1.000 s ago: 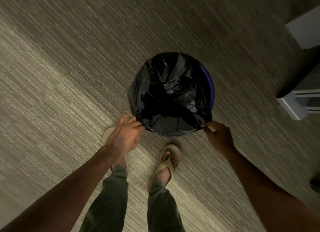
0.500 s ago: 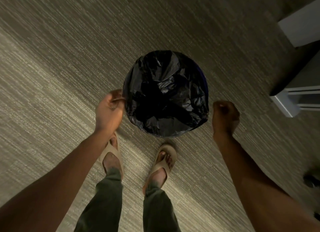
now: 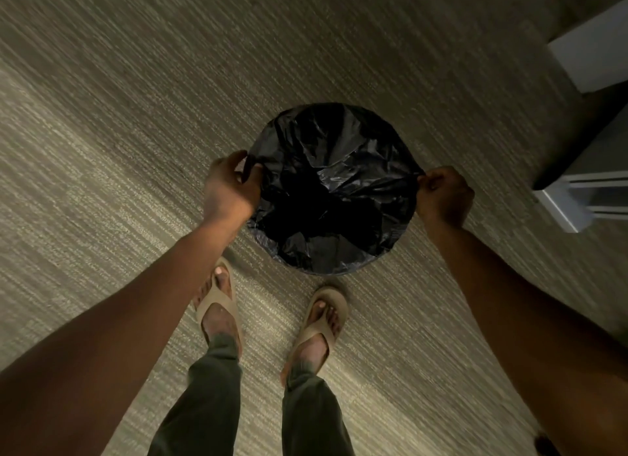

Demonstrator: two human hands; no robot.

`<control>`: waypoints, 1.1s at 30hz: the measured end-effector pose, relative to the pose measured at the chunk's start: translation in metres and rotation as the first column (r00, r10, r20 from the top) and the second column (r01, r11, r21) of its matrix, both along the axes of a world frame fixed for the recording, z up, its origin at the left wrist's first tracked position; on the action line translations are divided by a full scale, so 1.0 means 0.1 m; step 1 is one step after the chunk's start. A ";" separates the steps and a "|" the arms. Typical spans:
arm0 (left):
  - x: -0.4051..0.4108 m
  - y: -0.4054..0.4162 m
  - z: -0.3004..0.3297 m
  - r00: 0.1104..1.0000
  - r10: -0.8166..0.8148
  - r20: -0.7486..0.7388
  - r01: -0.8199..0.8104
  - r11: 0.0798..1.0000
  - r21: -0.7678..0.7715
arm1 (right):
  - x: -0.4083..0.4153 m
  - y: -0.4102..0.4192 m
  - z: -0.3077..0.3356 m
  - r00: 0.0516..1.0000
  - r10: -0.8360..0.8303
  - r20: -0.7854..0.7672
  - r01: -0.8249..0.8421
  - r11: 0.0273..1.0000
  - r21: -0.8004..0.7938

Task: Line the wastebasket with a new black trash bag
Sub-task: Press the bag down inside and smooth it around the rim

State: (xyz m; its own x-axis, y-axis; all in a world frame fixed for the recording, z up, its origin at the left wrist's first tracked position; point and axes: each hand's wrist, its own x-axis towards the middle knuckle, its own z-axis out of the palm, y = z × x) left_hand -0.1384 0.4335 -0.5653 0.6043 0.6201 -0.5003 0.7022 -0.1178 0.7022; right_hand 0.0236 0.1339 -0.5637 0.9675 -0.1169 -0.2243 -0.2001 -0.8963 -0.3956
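Note:
A black trash bag (image 3: 334,187) is spread over the mouth of a round wastebasket standing on the carpet; the bag covers the whole rim, so the basket itself is hidden. My left hand (image 3: 231,187) pinches the bag's edge at the left side of the rim. My right hand (image 3: 441,197) grips the bag's edge at the right side, pulling it taut across the opening. The bag's middle sags down, dark and crinkled.
My two feet in tan sandals (image 3: 323,316) stand on the striped carpet just in front of the basket. White furniture (image 3: 591,51) and a white frame leg (image 3: 564,211) stand at the right, close to the basket.
Both hands moved up along the rim from the near side to the left and right sides. The right hand, briefly off the bag, now grips it. The blue rim is now covered.

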 end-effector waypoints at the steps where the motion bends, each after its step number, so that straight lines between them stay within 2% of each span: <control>1: 0.01 0.00 0.01 0.998 -0.058 0.000 0.058 0.993 0.098 | 0.05 -0.02 -0.01 1.000 -0.007 -0.024 0.007 1.000 -0.014; 4: 0.07 -0.02 0.10 0.967 -0.256 0.009 0.245 0.932 0.267 | 0.17 -0.02 -0.05 0.989 -0.061 -0.132 0.059 0.998 -0.021; 7: 0.16 -0.04 0.18 0.896 -0.443 -0.033 0.422 0.825 0.376 | 0.24 0.09 -0.08 0.905 -0.251 -0.343 0.304 0.947 0.109; 9: 0.25 -0.03 0.19 0.823 -0.567 -0.048 0.523 0.720 0.456 | 0.23 0.21 -0.03 0.902 -0.295 -0.314 0.365 0.911 0.193; 11: 0.37 -0.03 0.18 0.758 -0.648 -0.075 0.601 0.649 0.466 | 0.16 0.33 0.11 0.980 -0.186 -0.068 0.196 0.964 0.181; 13: 0.51 -0.04 0.16 0.728 -0.679 -0.095 0.641 0.625 0.446 | 0.05 0.43 0.19 0.989 0.072 0.128 -0.091 0.985 0.147; 15: 0.65 -0.02 0.12 0.714 -0.689 -0.123 0.667 0.617 0.417 | 0.00 0.50 0.15 0.947 0.301 0.116 -0.312 0.945 0.095; 17: 0.76 0.03 0.07 0.700 -0.694 -0.168 0.697 0.613 0.373 | -0.01 0.55 0.06 0.901 0.432 0.023 -0.433 0.900 0.042; 19: 0.86 0.08 0.02 0.680 -0.705 -0.201 0.726 0.609 0.320 | 0.04 0.57 0.00 0.898 0.440 -0.021 -0.439 0.898 0.029; 23: 0.93 0.16 0.00 0.636 -0.741 -0.217 0.768 0.580 0.272 | 0.24 0.60 -0.06 0.927 0.343 -0.153 -0.343 0.939 0.030; 25: 0.91 0.16 0.05 0.661 -0.717 -0.222 0.740 0.573 0.352 | 0.28 0.61 -0.03 0.927 0.352 -0.127 -0.356 0.934 -0.007; 26: 0.88 0.14 0.11 0.683 -0.705 -0.194 0.703 0.561 0.438 | 0.28 0.60 0.00 0.919 0.394 -0.035 -0.395 0.917 -0.059; 27: 0.83 0.08 0.19 0.687 -0.715 -0.133 0.656 0.531 0.536 | 0.23 0.58 0.05 0.888 0.450 0.092 -0.440 0.891 -0.113; 28: 0.77 -0.01 0.26 0.655 -0.753 -0.060 0.612 0.482 0.626 | 0.16 0.58 0.10 0.827 0.521 0.213 -0.500 0.854 -0.147; 29: 0.69 -0.12 0.31 0.578 -0.816 -0.007 0.596 0.416 0.687 | 0.06 0.58 0.15 0.734 0.607 0.304 -0.585 0.793 -0.171; 30: 0.60 -0.22 0.33 0.466 -0.885 0.006 0.623 0.333 0.708 | -0.05 0.59 0.16 0.618 0.713 0.331 -0.697 0.692 -0.188; 31: 0.50 -0.32 0.33 0.348 -0.937 -0.039 0.689 0.227 0.688 | -0.16 0.59 0.15 0.499 0.819 0.281 -0.802 0.560 -0.206; 33: 0.35 -0.44 0.30 0.179 -0.947 -0.269 0.838 0.003 0.546 | -0.33 0.57 0.06 0.316 0.949 -0.013 -0.910 0.299 -0.287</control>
State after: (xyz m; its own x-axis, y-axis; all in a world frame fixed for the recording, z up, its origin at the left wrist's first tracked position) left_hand -0.1034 0.3896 -0.5355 0.8856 -0.4087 -0.2204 -0.3358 -0.8915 0.3041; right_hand -0.0099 0.1913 -0.5573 0.4720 0.8600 -0.1940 0.8589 -0.4982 -0.1186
